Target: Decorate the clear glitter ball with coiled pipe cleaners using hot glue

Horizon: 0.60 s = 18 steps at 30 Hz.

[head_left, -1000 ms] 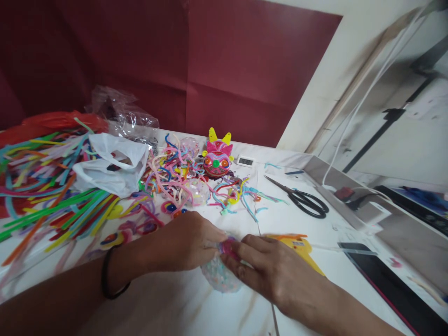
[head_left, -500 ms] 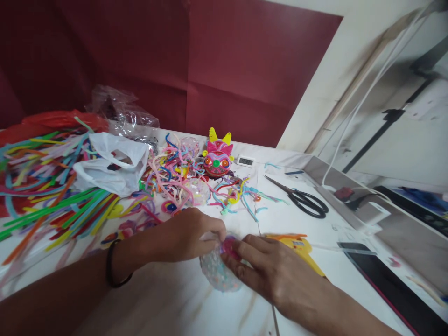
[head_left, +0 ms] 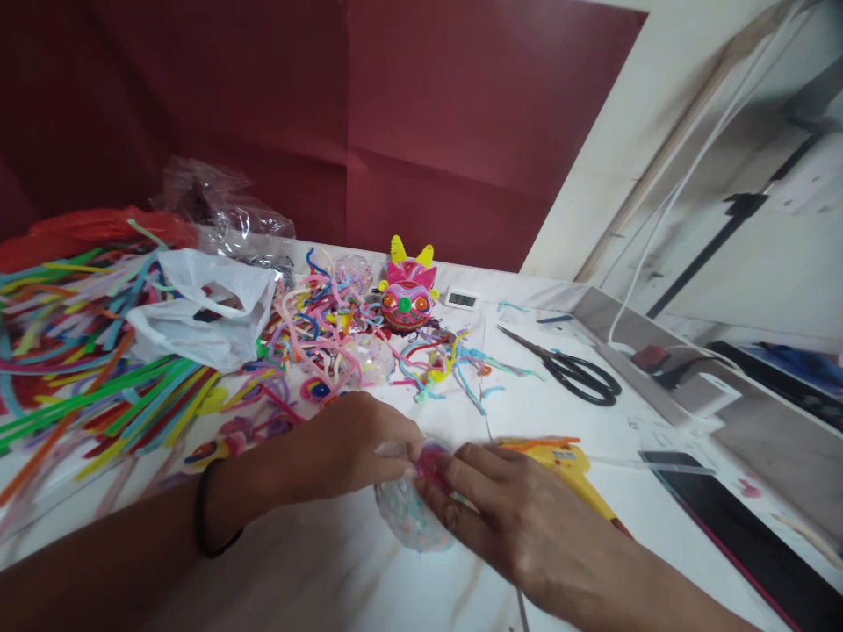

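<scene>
Clear bead-filled ball (head_left: 412,522) sits on the white counter (head_left: 316,570) right in front of you, pinned between both hands. Pink curled piece (head_left: 431,458) rides on top of it. Your left hand (head_left: 349,448) pinches at the ball's upper left edge, fingertips closed on the pink piece or the skin beside it; exactly which is hidden. Your right hand (head_left: 507,513) lies over the right side, fingers pressed onto the pink piece and the ball.

Handling, as a judgement: ball looks soft and squashy, light, thin-skinned and likely slick; it will deform under pressure and roll if let go. Grip low on both flanks, gently, keeping nails off the skin.

Just beside your right hand: yellow glue gun (head_left: 566,470). Further back: black scissors (head_left: 576,373), a small pink and yellow figure (head_left: 405,298), loose pipe cleaner scraps (head_left: 448,364). Far left: long pipe cleaners (head_left: 85,369), a white plastic bag (head_left: 198,307).
</scene>
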Each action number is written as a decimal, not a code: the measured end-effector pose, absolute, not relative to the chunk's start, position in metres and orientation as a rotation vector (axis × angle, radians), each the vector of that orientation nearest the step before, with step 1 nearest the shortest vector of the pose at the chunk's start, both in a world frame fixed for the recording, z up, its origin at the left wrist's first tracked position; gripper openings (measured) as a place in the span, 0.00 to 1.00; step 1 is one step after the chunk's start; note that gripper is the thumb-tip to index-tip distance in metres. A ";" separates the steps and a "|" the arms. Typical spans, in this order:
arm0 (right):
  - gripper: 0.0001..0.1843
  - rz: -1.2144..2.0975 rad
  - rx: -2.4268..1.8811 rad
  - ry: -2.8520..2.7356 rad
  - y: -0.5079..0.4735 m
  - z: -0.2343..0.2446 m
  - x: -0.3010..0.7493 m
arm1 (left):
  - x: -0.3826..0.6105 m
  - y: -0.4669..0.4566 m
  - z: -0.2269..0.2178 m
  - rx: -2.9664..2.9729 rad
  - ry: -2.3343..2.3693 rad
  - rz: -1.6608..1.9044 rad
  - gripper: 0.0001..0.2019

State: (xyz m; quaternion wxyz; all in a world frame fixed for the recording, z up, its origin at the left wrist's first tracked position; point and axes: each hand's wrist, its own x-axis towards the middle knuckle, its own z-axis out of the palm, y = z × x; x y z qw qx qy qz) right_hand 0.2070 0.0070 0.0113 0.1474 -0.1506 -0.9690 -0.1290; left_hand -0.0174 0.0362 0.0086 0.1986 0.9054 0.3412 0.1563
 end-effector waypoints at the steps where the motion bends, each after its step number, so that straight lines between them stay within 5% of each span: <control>1: 0.12 -0.366 -0.432 -2.791 0.007 0.011 0.207 | -0.017 0.036 0.009 2.537 0.963 0.428 0.02; 18: 0.16 -0.321 -0.442 -2.773 0.004 0.009 0.204 | -0.016 0.034 0.014 2.478 1.018 0.355 0.05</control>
